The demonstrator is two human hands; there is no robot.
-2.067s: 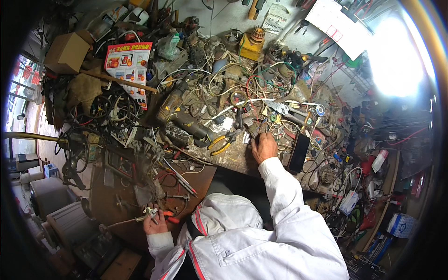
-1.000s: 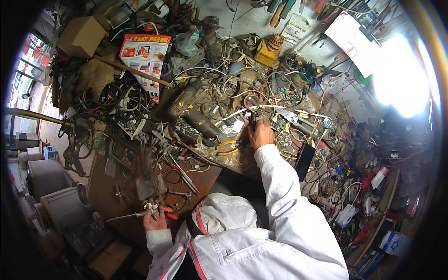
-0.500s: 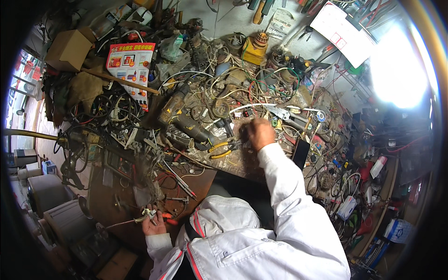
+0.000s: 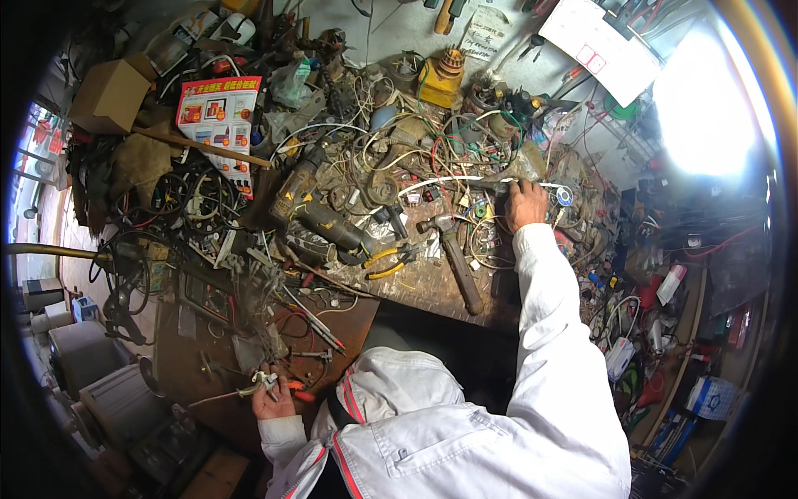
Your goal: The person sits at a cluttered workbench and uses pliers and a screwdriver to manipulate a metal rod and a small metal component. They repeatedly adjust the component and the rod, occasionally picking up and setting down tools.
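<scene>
on the workbench (image 4: 416, 293), a hammer (image 4: 460, 268) lies right of the pliers (image 4: 389, 259), with a power drill (image 4: 320, 212) left of them. the right hand (image 4: 526, 204) is right of the hammer, just left of a spool (image 4: 564, 196). beyond the drill, a cardboard box (image 4: 110, 96) sits left of a flyer (image 4: 218, 116). the left hand (image 4: 273, 401) holds a small part (image 4: 264, 380).

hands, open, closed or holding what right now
Left hand: holding a small pale part.
Right hand: palm down, grip hidden; open, closed or holding something cannot be told.

The hammer (image 4: 460, 270) looks dull, the benchtop (image 4: 413, 289) rough wood, the sleeve (image 4: 544, 291) matt cloth.
</scene>
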